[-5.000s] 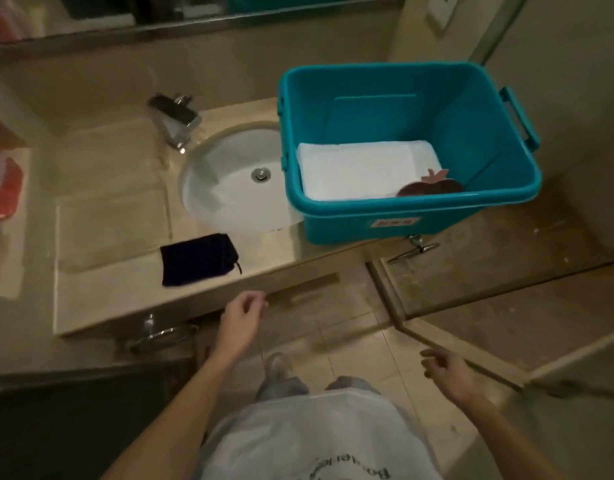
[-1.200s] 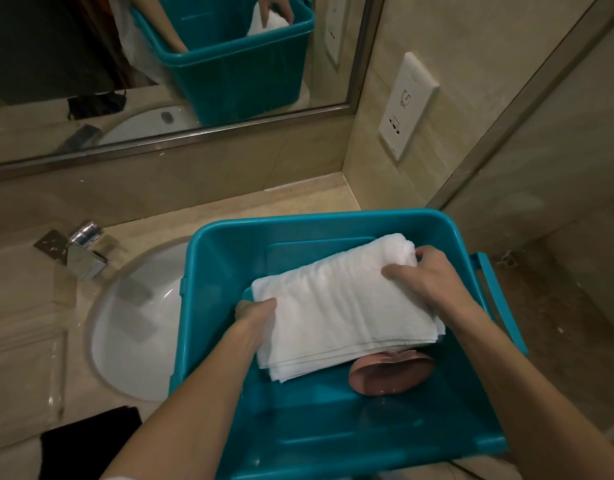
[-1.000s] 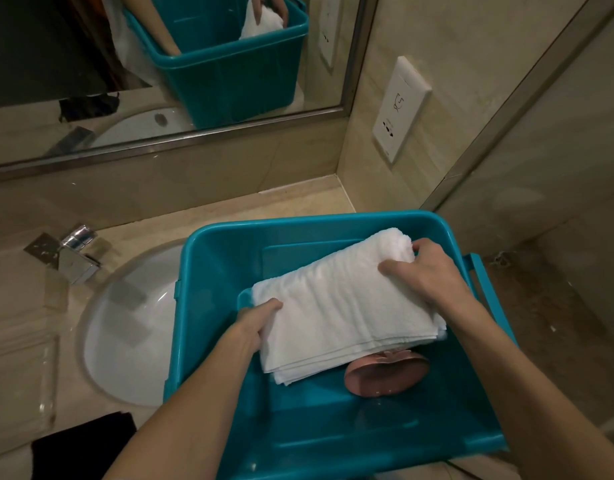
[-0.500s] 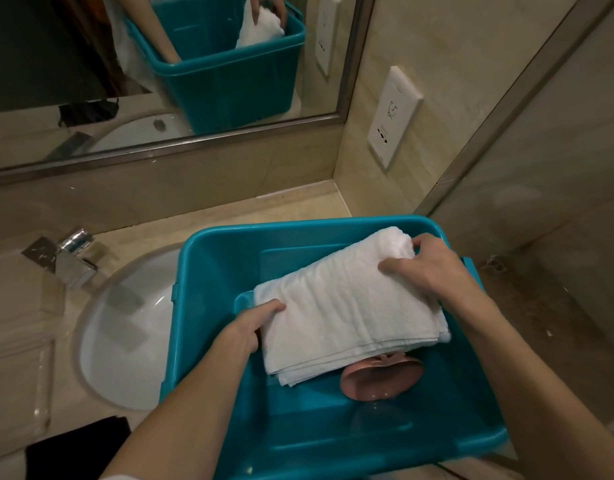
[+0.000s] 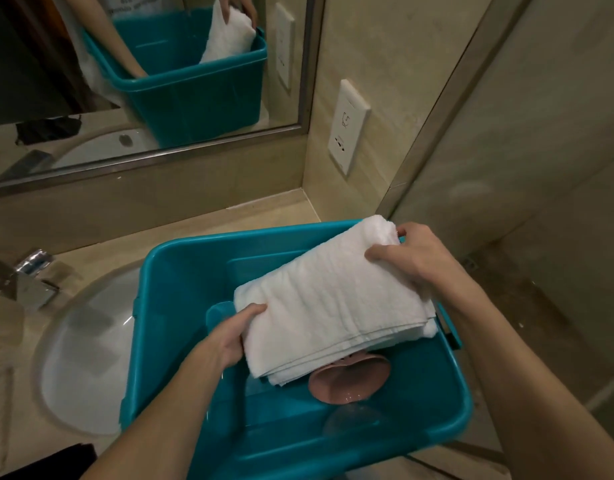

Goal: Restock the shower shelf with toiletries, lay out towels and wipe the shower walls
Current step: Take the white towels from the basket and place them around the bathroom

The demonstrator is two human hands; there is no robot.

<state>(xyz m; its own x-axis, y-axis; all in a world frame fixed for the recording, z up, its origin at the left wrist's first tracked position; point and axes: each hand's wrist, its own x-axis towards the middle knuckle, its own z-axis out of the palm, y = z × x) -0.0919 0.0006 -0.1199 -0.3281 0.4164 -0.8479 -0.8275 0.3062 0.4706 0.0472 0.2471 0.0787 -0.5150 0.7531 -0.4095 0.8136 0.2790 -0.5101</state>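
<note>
A folded white towel (image 5: 333, 299) is held tilted above a teal plastic bin (image 5: 180, 265) that stands on the vanity counter. My left hand (image 5: 234, 336) grips the towel's near left edge. My right hand (image 5: 413, 261) grips its far right end, which rises over the bin's rim. Under the towel, on the bin floor, lies a pink apple-shaped dish (image 5: 350, 377), partly hidden by the cloth.
A white sink (image 5: 87, 355) with a chrome faucet (image 5: 30, 282) lies left of the bin. A mirror (image 5: 142, 71) runs along the back wall, a white wall socket (image 5: 347, 126) sits to its right. A black pouch (image 5: 52, 459) lies at the counter's near edge. A glass shower partition (image 5: 527, 168) stands at right.
Five seconds ago both hands hung free before the counter. Since a second ago the towel has risen, its right end lifted above the bin's rim, with both hands holding it.
</note>
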